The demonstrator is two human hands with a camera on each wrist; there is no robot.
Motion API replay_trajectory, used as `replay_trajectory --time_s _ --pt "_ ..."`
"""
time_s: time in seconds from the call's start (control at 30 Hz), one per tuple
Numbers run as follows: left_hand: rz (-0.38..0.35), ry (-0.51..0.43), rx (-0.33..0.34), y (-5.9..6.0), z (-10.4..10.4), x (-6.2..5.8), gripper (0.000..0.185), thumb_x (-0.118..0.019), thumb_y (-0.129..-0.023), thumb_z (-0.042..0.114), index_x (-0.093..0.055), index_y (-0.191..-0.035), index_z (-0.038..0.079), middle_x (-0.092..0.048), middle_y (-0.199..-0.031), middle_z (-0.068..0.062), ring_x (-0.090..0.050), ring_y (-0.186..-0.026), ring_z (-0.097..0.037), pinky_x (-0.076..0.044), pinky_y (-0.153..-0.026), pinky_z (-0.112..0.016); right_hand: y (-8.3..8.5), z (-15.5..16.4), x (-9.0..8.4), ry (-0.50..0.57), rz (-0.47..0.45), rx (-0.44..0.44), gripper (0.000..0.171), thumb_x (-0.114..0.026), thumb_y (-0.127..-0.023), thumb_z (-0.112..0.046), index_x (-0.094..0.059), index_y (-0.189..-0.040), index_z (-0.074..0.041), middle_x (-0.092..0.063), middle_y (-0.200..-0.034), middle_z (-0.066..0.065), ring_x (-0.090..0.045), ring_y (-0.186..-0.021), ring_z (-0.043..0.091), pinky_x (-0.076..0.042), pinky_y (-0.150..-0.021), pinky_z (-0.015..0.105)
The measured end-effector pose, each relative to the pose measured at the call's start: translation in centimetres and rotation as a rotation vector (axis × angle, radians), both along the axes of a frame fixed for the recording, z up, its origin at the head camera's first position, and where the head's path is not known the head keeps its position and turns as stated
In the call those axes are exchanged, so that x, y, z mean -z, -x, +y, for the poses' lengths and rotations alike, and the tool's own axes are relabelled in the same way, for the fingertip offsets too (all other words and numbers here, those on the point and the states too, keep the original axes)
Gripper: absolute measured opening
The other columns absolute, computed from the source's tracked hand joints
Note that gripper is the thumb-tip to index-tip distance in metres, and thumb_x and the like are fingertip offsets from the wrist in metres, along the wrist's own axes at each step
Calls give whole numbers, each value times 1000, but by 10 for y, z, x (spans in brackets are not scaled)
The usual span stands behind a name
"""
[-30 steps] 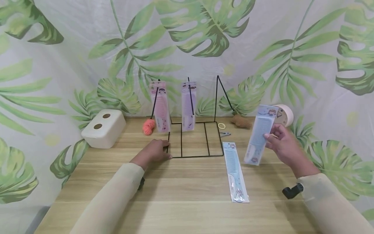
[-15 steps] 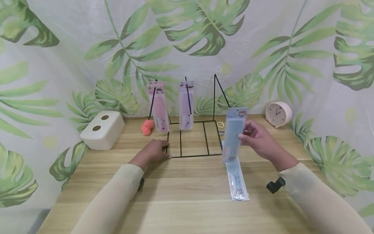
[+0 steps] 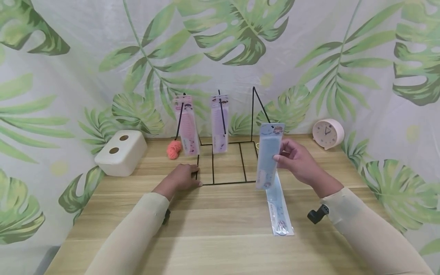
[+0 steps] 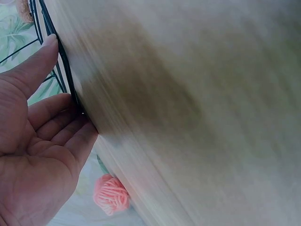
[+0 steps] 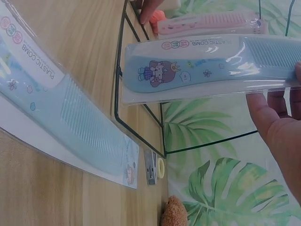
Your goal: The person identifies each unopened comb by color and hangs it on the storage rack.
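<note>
My right hand [image 3: 298, 160] pinches a packaged light-blue comb [image 3: 267, 152] by its right edge, thumb in front. The package hangs nearly upright, its top at the lower end of the rack's right arm; I cannot tell whether the arm goes through its hole. My left hand [image 3: 181, 177] holds the front left corner of the black wire rack [image 3: 233, 183], thumb and fingertips on the wire. Packaged pink combs [image 3: 187, 126] hang on the left arm, purple ones [image 3: 219, 126] on the middle arm. A second blue comb [image 3: 279, 210] lies on the table, partly behind the held one.
A white box with two holes [image 3: 121, 152] stands at the left, with coral yarn [image 3: 173, 149] beside the rack. A pink clock [image 3: 328, 133] is at the back right. In the right wrist view lie a metal clip [image 5: 150, 167], a yellow ring [image 5: 161, 167] and a brown fuzzy object [image 5: 174, 213].
My right hand has carried the blue comb left, from beside the clock to the rack's right arm, and slightly up lately. My left hand stays on the rack.
</note>
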State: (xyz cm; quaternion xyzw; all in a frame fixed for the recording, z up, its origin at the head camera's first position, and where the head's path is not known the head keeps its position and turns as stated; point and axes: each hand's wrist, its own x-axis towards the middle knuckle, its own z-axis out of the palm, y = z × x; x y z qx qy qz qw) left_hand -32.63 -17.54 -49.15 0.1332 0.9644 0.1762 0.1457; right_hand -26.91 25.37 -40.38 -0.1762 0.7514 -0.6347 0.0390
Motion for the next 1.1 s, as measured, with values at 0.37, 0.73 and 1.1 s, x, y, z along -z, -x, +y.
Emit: replay_trajectory --time_s 0.37,0.73,1.1 --pt "3 1 -3 -2 -2 -1 73 -84 -97 37 -58 -157 5 -58 -159 -25 -58 -143 -40 -44 -124 -58 24 -17 -3 4 -116 139 26 -66 -108 -10 -54 -130 -5 -64 -120 3 -68 -113 15 -66 -92 32" --pt "7 1 -1 -1 -3 1 71 -84 -97 36 -59 -156 6 -59 -158 -24 -58 -144 -41 -45 -124 -58 88 -50 -17 -30 -117 365 30 -67 -110 -25 -59 -133 -7 -64 -120 5 -64 -106 18 -64 -89 32" --pt "-3 -19 -4 -1 -1 1 72 -85 -97 36 -58 -157 5 -57 -160 -24 -57 -144 -37 -43 -125 -58 119 -52 -9 -69 -27 382 37 -64 -112 -27 -57 -142 -6 -64 -134 14 -65 -126 32 -61 -108 49"
